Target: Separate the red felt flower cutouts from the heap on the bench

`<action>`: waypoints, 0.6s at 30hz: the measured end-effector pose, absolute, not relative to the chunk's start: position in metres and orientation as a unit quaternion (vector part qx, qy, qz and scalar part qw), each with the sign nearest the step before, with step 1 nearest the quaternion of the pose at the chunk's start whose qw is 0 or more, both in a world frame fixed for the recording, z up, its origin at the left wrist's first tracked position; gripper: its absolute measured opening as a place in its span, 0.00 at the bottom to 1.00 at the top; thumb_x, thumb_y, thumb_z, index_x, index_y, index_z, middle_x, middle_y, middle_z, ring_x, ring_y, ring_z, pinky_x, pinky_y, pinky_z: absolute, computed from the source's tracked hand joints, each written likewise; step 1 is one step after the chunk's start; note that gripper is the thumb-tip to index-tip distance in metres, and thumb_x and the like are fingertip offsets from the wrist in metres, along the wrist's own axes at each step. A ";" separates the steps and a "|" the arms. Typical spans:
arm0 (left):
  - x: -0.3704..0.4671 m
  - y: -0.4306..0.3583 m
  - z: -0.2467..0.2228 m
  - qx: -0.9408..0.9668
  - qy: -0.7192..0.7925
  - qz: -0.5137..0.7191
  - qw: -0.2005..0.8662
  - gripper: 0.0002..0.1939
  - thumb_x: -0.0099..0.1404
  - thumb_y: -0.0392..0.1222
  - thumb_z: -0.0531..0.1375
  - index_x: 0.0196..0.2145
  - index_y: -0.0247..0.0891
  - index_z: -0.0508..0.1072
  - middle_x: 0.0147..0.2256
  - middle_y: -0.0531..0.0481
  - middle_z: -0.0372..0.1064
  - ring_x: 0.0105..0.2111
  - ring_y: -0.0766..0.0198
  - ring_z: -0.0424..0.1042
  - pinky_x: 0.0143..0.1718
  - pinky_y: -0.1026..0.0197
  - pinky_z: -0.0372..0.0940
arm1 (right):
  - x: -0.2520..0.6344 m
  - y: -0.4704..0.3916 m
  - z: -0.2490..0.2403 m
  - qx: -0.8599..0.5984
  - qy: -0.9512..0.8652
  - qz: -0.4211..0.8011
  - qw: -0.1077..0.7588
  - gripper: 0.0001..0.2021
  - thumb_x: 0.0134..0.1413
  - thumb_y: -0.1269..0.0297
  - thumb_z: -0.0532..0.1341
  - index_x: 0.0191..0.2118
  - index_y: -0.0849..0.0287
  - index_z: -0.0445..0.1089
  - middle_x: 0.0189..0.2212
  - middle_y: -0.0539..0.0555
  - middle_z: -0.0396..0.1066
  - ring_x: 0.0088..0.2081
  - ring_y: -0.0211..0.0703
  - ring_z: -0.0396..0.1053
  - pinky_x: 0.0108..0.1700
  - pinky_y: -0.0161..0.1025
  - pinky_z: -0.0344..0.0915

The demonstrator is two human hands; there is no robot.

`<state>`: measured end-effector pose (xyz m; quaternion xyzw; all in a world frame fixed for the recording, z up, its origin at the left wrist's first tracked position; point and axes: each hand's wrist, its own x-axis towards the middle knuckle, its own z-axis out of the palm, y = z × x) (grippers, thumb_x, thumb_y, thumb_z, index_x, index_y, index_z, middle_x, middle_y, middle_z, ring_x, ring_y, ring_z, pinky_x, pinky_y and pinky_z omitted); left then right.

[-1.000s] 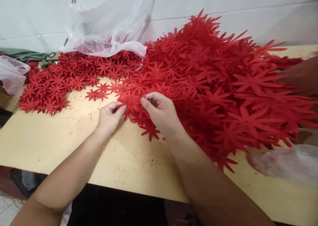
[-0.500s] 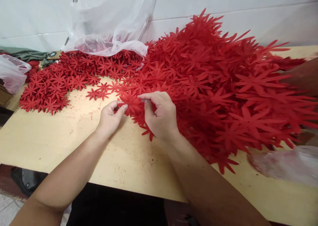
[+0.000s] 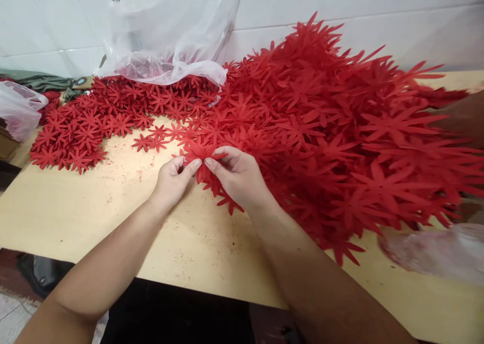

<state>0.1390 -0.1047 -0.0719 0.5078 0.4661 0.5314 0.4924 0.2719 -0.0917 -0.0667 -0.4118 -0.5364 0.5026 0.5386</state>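
A red fabric flower point(image 3: 201, 151) with long narrow petals is held between my two hands, above the table. My left hand point(image 3: 174, 178) pinches its left side, thumb on top. From the right, my right hand point(image 3: 241, 175) grips it too, with the thumb near its centre and the index finger along the far petals. The two thumb tips are almost touching. Whether the flower is one layer or several stacked ones I cannot tell. Right behind and beside my right hand rises a big heap of red flower pieces point(image 3: 302, 127).
Smaller, darker red flower pieces point(image 3: 85, 127) are piled at the back left. A translucent plastic bag point(image 3: 170, 36) stands against the tiled wall point(image 3: 363, 36). Other plastic bags lie at the far left point(image 3: 22, 107) and right point(image 3: 434, 248). Red crumbs dot the wooden table point(image 3: 94, 218).
My right hand has come down and left onto the flower, and its thumb now presses near the centre. My left thumb has shifted slightly right, toward the middle.
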 end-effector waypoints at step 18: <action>0.147 -0.112 -0.034 0.787 0.412 0.450 0.093 0.07 0.63 0.41 0.56 0.35 0.41 0.75 0.35 0.48 0.71 0.38 0.62 0.68 0.43 0.56 0.61 | 0.272 -0.086 -0.066 -0.463 -0.630 0.380 0.495 0.07 0.51 0.64 0.55 0.25 0.57 0.60 0.23 0.47 0.64 0.27 0.35 0.61 0.31 0.33 0.57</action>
